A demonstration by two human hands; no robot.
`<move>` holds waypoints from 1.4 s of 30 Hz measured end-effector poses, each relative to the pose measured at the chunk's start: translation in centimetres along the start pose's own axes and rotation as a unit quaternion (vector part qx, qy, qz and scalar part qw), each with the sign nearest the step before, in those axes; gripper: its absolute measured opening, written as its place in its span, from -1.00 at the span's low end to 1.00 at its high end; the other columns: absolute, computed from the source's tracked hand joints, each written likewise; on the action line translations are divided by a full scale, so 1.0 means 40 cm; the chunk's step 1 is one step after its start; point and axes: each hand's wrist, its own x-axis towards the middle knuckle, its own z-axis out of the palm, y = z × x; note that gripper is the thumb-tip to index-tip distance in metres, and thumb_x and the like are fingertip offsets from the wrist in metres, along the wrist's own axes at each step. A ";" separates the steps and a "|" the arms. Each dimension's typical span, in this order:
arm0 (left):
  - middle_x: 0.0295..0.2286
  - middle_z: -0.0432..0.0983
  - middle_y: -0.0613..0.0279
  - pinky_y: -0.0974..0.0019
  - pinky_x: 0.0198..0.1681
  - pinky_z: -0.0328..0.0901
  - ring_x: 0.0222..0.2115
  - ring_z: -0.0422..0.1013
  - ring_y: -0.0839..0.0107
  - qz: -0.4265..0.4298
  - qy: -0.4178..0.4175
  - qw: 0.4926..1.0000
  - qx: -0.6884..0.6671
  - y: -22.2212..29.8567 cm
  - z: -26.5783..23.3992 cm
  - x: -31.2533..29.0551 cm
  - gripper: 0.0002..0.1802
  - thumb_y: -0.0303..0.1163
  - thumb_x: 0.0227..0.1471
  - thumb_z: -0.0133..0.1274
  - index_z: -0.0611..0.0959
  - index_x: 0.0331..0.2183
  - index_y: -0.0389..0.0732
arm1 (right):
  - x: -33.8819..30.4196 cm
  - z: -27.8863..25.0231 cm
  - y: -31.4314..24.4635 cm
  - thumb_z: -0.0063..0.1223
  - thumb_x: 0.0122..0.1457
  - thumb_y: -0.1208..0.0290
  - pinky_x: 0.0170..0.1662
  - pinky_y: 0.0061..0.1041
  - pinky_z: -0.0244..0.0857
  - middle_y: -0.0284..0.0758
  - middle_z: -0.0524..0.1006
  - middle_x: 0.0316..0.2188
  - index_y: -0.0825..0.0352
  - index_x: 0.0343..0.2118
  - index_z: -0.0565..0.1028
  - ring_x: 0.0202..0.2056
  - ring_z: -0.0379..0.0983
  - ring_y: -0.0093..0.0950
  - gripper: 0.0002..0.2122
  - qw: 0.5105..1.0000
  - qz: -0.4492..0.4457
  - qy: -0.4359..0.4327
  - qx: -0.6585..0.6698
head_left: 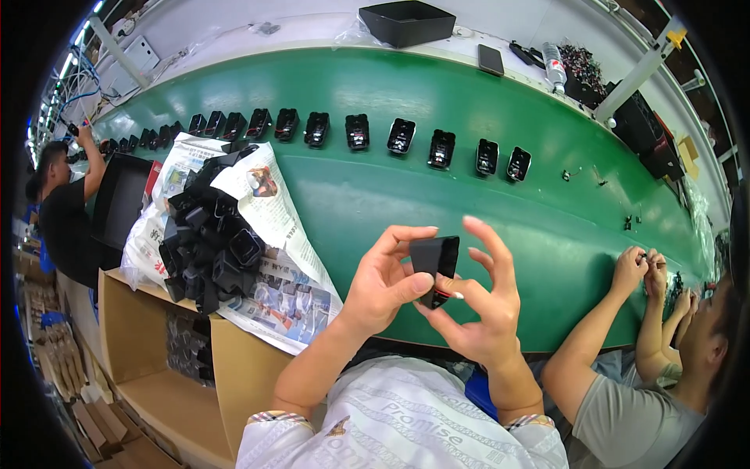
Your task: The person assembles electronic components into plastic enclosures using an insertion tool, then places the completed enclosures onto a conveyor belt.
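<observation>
Casing [428, 256] held above the counter [351, 211], near side. Fingers of my left hand [375, 288] grip it; those of my right hand [492, 309] pinch its near end. Black pile [215, 234] on newspaper [293, 309], left.

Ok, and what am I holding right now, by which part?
A black case. Your left hand holds its left side; your right hand has its lower end, thumb and finger beside the red strip.

Black casing [426, 254] partly hidden by the hands [376, 283], farthest housings [133, 142] too small for detail
</observation>
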 end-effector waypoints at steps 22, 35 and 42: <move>0.14 0.22 0.27 -0.30 0.26 -0.32 0.28 -0.11 0.10 -0.091 0.252 0.333 0.904 0.239 -0.273 -0.213 -0.32 -0.36 -0.18 0.26 0.44 0.05 -0.13 | 0.020 -0.233 0.594 0.37 -0.18 0.48 0.08 -0.19 0.25 -0.15 0.46 0.03 0.39 -0.45 0.56 0.04 0.41 -0.23 -0.78 0.968 0.102 0.156 -0.167; 0.12 0.25 0.20 -0.26 0.26 -0.29 0.24 -0.01 0.03 -0.004 0.313 0.335 0.889 0.195 -0.266 -0.170 -0.63 -0.41 -0.06 0.11 0.57 -0.12 -0.17 | 0.135 -0.320 0.666 0.39 -0.22 0.25 0.28 -0.12 -0.06 -0.25 0.25 0.21 0.19 -0.35 0.63 0.26 0.03 -0.17 -0.69 0.943 0.083 -0.064 -0.316; 0.13 0.24 -0.02 0.28 0.00 0.28 0.08 0.26 0.18 0.241 0.248 0.758 0.553 0.173 -0.173 -0.133 -0.67 -0.61 -0.07 -0.08 0.51 -0.18 -0.35 | -0.001 -0.380 0.883 0.35 -0.09 0.26 -0.29 -0.46 0.41 -0.29 0.62 -0.51 0.29 -0.31 0.61 -0.44 0.56 -0.43 -0.70 0.899 0.293 0.248 -0.210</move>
